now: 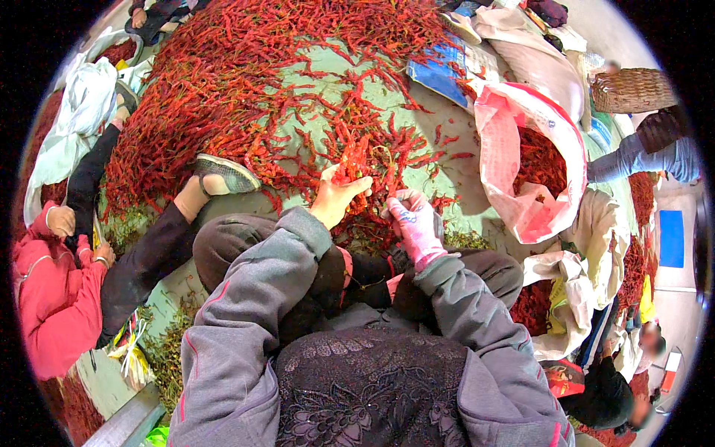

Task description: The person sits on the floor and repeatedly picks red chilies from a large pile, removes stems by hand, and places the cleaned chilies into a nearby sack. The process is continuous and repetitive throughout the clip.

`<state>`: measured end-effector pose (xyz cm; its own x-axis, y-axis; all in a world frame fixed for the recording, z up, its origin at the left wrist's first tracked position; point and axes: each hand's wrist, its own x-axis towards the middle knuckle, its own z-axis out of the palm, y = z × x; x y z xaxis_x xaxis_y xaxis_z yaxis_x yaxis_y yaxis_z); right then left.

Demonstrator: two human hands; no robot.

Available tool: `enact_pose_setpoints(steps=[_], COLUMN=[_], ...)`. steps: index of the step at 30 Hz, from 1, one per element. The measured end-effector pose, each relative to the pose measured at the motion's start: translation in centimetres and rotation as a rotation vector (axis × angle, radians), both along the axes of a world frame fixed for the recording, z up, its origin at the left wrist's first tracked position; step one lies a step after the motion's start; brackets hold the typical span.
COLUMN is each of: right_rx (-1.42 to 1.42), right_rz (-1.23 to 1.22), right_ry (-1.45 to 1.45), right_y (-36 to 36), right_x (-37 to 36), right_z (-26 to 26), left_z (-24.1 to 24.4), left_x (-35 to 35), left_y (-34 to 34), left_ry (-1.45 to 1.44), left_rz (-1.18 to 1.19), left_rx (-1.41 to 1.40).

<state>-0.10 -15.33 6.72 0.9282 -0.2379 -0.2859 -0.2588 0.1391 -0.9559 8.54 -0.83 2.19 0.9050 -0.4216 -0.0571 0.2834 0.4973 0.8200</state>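
Note:
My bare left hand (339, 196) is closed round a bunch of red chili peppers (353, 159), which point up and away from me. Just to its right, my right hand (412, 222) wears a pink and white glove, its thumb and fingertips pinched together at the edge of the chilies; whether a stem or pepper is between them is too small to tell. Loose red chilies lie under and beyond both hands, and a large heap of red chilies (184, 112) spreads over the pale green floor. Green stems (469, 240) lie near my right knee.
An open white and red woven sack (491, 184) holding chilies stands to the right, beside a blue printed sheet (438, 70). Another open sack (581, 329) is nearer me. At left sits a person in a red top (56, 302), leg stretched toward the heap. Other people work at right.

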Motion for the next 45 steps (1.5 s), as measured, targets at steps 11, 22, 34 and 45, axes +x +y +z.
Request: enact_pose_setpoints(steps=[11, 22, 34, 45], right_rx=[-0.043, -0.158, 0.764, -0.403], right_rz=[0.054, 0.032, 0.07, 0.046], right_ry=[0.052, -0.172, -0.13, -0.216], right_y=[1.1, -0.6, -0.5, -0.4], right_x=[0.2, 2.0, 0.9, 4.3], right_z=[-1.6, -1.5, -2.3, -3.3], left_z=[0.2, -2.8, -0.7, 0.3], left_x=[-0.3, 0.1, -0.6, -0.3], left_y=[-0.2, -0.3, -0.2, 0.0], left_ry=[-0.033, -0.518, -0.507, -0.001], left_rz=[-0.072, -0.103, -0.106, -0.28], left_rx=[0.05, 0.705, 0.556, 0.265])
